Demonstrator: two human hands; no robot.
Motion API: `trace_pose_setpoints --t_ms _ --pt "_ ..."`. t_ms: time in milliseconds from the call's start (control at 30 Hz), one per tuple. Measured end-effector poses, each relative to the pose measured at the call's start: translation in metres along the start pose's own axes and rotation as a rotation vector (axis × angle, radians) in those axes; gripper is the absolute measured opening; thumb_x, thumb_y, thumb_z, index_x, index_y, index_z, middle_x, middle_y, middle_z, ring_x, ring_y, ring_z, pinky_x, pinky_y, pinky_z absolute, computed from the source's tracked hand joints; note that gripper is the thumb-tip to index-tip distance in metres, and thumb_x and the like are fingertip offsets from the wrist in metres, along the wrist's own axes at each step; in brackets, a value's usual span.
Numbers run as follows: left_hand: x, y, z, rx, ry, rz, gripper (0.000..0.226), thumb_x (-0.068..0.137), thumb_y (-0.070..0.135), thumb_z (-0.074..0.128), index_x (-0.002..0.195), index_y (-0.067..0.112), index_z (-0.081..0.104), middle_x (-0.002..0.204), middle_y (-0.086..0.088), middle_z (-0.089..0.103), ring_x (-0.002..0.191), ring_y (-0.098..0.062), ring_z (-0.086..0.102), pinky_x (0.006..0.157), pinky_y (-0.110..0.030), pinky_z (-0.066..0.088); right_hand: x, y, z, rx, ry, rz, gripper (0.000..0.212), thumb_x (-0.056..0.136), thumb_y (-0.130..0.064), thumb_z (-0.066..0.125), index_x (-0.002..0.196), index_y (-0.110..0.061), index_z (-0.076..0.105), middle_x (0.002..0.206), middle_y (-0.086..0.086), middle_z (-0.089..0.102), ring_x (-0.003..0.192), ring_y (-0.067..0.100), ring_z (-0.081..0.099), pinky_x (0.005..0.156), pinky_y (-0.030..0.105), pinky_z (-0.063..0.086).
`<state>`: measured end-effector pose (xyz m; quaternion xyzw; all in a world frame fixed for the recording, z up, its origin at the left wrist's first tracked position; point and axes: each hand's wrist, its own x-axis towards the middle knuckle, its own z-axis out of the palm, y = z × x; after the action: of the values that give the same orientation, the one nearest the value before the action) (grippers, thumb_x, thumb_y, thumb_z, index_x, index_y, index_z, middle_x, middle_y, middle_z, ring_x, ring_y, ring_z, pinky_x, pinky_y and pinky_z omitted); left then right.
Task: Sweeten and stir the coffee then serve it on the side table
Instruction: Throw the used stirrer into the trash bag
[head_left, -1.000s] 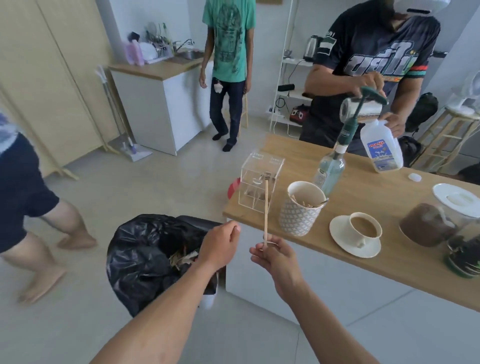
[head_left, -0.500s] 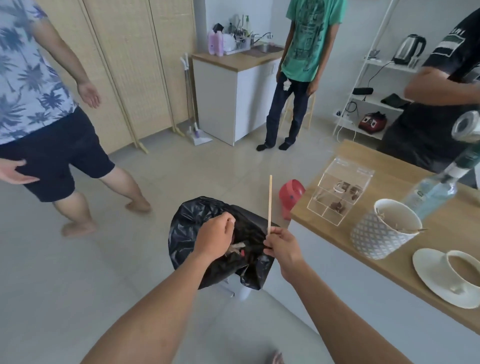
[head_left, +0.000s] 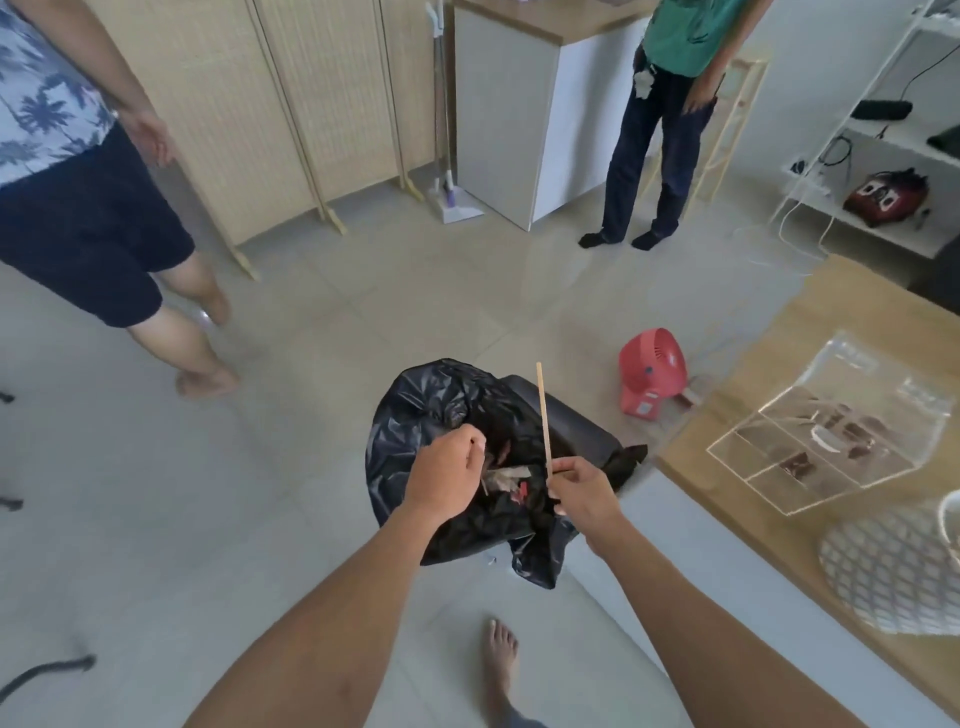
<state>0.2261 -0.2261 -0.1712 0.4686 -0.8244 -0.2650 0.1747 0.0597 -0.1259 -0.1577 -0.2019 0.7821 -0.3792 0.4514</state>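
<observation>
1. Left hand (head_left: 447, 475) hangs curled over the open black bin bag (head_left: 415, 441), fingers bunched narrow; it looks like scrap going in, though I cannot tell if anything is pinched.
2. Right hand (head_left: 582, 491) pinches the wooden stir stick (head_left: 544, 415) by its bottom end, held clear of the rubbish so it stays clean.
3. The stick stands near upright, long axis vertical, tip up, just right of the bag's mouth.
4. The desk (head_left: 831, 332) sits to the right; no coffee in view.

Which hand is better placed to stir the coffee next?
Right. The right hand already pinches the wooden stir stick upright and is nearer the counter; the left hand hovers, loosely closed, over the black bin bag.
</observation>
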Motion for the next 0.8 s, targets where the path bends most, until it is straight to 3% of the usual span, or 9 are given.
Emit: trace_pose_setpoints --t_ms 100,267,367,467,667,800 --pt "0.019 -0.009 0.012 -0.004 -0.024 -0.047 0.021 0.100 0.026 0.042 0.105 0.020 0.062 0.095 0.002 0.070 0.084 -0.019 0.064 0.068 -0.030 0.046 0.033 0.003 0.004 -0.092 -0.028 0.030 0.016 0.090 0.000 0.052 0.096 -0.012 0.062 0.079 0.007 0.063 0.073 0.023 0.055 0.070 0.038 0.047" --pt "0.036 -0.022 0.028 -0.003 -0.076 -0.110 0.023 0.101 0.024 0.040 0.107 0.018 0.062 0.098 -0.001 0.072 0.086 -0.020 0.067 0.070 -0.034 0.052 0.079 0.001 0.014 -0.206 -0.060 0.019 0.021 0.090 -0.008 0.051 0.102 -0.017 0.065 0.080 0.001 0.067 0.068 0.017 0.059 0.070 0.038 0.053" --pt "0.043 -0.027 0.033 -0.007 -0.098 -0.156 0.026 0.102 0.023 0.037 0.108 0.017 0.061 0.099 -0.002 0.070 0.087 -0.022 0.065 0.072 -0.033 0.049 0.097 0.004 0.017 -0.318 -0.086 -0.023 0.032 0.094 -0.010 0.050 0.124 -0.016 0.059 0.105 0.000 0.063 0.082 0.015 0.060 0.062 0.022 0.046" --pt "0.049 -0.031 0.033 -0.006 -0.113 -0.175 0.026 0.102 0.023 0.035 0.106 0.018 0.060 0.097 -0.002 0.069 0.087 -0.021 0.064 0.072 -0.032 0.048 0.110 0.010 0.015 -0.357 -0.073 0.024 0.037 0.096 -0.012 0.048 0.132 -0.017 0.055 0.126 0.003 0.059 0.099 0.017 0.055 0.076 0.026 0.041" --pt "0.054 -0.033 0.032 -0.033 -0.121 -0.207 0.028 0.101 0.023 0.036 0.114 0.017 0.060 0.109 -0.003 0.069 0.094 -0.020 0.065 0.076 -0.029 0.047 0.115 0.003 0.017 -0.340 -0.071 -0.018 0.031 0.099 -0.026 0.045 0.118 -0.011 0.065 0.123 0.008 0.067 0.113 0.025 0.060 0.099 0.038 0.044" --pt "0.054 -0.027 0.028 -0.028 -0.125 -0.178 0.028 0.101 0.025 0.038 0.118 0.017 0.059 0.115 -0.002 0.066 0.098 -0.020 0.063 0.081 -0.033 0.051 0.107 -0.013 0.016 -0.226 -0.069 -0.070 0.033 0.097 -0.032 0.046 0.097 -0.006 0.066 0.097 0.014 0.071 0.095 0.032 0.065 0.089 0.051 0.050"
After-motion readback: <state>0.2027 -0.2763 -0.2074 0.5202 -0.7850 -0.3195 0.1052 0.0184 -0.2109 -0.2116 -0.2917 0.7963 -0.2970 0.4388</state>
